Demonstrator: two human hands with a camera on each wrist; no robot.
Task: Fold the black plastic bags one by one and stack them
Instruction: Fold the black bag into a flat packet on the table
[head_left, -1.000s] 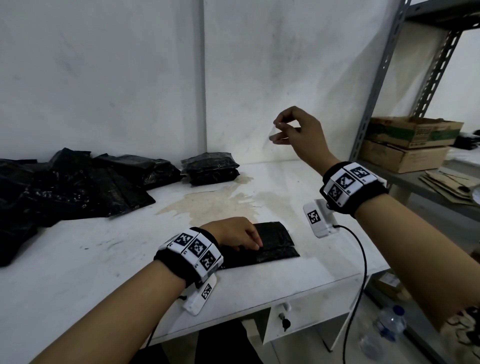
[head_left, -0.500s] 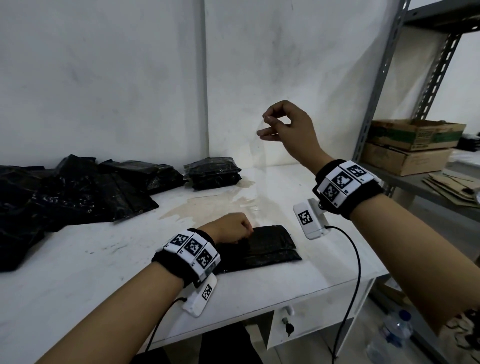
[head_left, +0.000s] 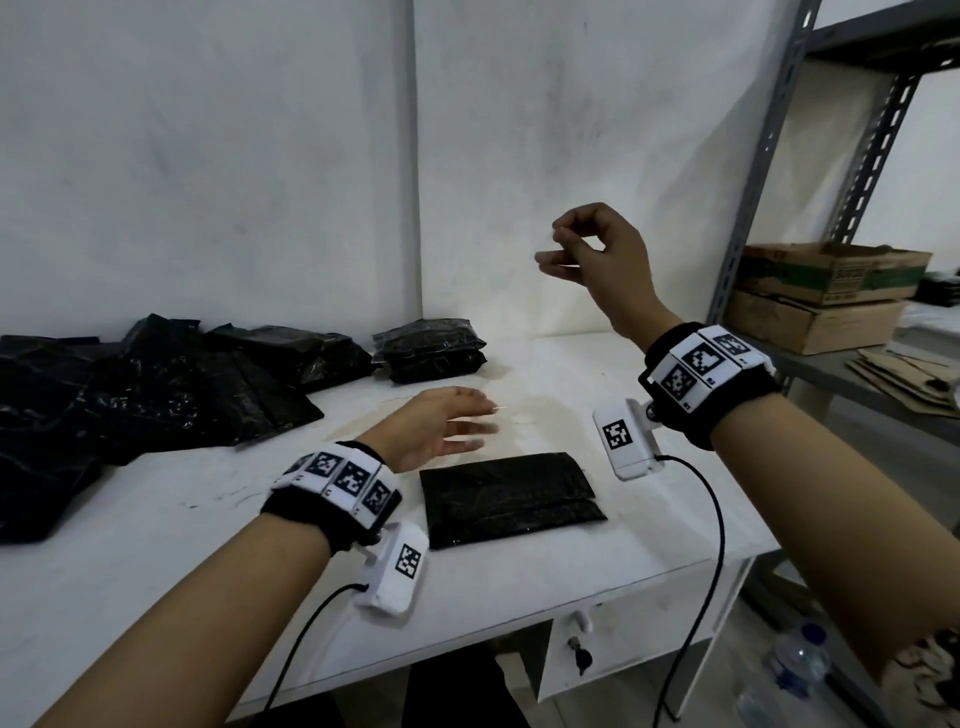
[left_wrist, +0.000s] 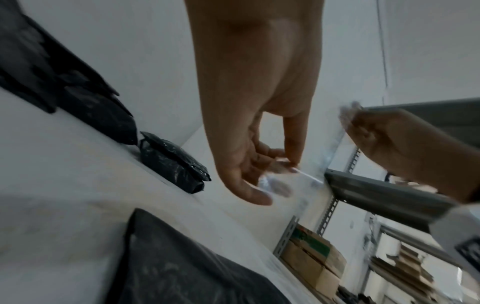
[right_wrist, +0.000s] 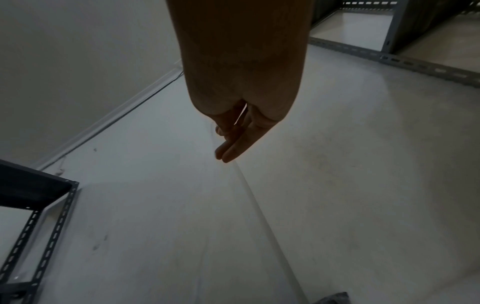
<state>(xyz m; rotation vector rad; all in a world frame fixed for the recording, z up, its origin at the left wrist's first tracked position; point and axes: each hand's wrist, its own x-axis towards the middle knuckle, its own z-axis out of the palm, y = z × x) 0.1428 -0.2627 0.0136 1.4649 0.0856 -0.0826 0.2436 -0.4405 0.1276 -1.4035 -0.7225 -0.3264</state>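
Note:
A folded black bag (head_left: 509, 499) (left_wrist: 182, 267) lies flat near the table's front edge, with no hand on it. My right hand (head_left: 563, 249) (left_wrist: 363, 127) (right_wrist: 226, 133) is raised above the table and pinches the top of a clear plastic sleeve (left_wrist: 319, 164). The sleeve hangs down toward my left hand (head_left: 457, 426) (left_wrist: 285, 164). In the left wrist view the left thumb and fingertips pinch its lower edge. A small stack of folded bags (head_left: 431, 356) (left_wrist: 174, 164) sits by the wall. A pile of unfolded black bags (head_left: 156, 395) (left_wrist: 64, 82) covers the table's left.
The white table (head_left: 130, 597) stands against a white wall. A grey metal shelf (head_left: 753, 208) with cardboard boxes (head_left: 831, 291) stands at its right end. A drawer with a key (head_left: 582, 660) is below the front edge, and a water bottle (head_left: 800, 660) stands on the floor.
My left hand has lifted off the folded black bag and moved up and back to the clear sleeve's lower edge. The right hand stays raised, holding the sleeve's top.

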